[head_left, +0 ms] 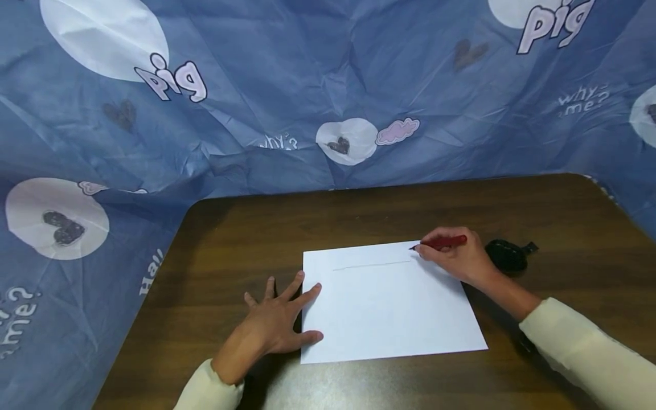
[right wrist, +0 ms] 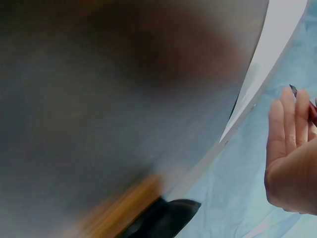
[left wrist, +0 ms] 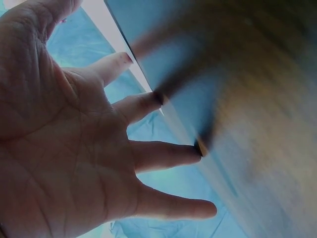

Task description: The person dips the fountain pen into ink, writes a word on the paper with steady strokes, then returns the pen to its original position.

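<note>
A pale left sleeve (head_left: 210, 390) lies nearest me on the head feed, leading up to a left hand (head_left: 271, 324) set down with its fingers fanned wide and gripping nothing. Its thumb and index finger rest on the left side of a white sheet of paper (head_left: 389, 313), which stretches away to the right of those fingertips over a dark wood-grain table (head_left: 220, 239); the ring and little fingers lie outside the sheet, on the wood. A pale right sleeve (head_left: 579, 341) slants in opposite. Farther out than the left fingertips, toward the sheet's far edge, I make out a thin line (head_left: 371, 266) running toward the right hand (head_left: 461, 262). That hand's fingers pinch a red pen (head_left: 453, 241) — its dark tip juts left of the fingertips, just beyond the line's right end, though I cannot tell whether it touches the paper. Just right of those fingers, beside the wrist, lies a dark object (head_left: 506, 256) I cannot identify. Past all the fingers, behind the table, hangs a blue backdrop (head_left: 256, 62) printed with hearts and the word "pig."
</note>
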The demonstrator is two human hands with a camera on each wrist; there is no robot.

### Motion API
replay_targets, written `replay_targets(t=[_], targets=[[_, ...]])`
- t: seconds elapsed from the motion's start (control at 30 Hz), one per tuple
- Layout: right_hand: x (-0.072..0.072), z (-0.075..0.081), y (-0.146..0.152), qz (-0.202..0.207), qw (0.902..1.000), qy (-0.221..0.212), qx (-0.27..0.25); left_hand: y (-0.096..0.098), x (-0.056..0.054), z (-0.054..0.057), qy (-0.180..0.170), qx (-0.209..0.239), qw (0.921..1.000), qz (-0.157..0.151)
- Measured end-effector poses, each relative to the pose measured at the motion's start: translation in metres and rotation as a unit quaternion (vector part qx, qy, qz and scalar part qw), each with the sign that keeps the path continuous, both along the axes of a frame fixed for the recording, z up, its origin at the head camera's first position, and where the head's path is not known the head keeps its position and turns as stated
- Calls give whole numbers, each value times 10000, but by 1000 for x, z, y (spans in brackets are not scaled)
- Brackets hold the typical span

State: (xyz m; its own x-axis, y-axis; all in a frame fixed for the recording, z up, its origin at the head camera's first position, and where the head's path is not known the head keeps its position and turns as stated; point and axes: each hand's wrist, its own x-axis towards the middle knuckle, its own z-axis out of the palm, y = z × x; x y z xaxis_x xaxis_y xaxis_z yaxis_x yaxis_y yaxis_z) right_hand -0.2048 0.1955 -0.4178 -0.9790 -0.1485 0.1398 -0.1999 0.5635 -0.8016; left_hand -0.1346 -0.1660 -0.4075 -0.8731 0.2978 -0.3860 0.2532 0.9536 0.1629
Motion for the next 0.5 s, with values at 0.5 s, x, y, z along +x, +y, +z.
replay_targets(t=[0.5], targets=[[-9,-4,-52,758,9965,331,-86,1,0,3,26,-72,10000,-5]])
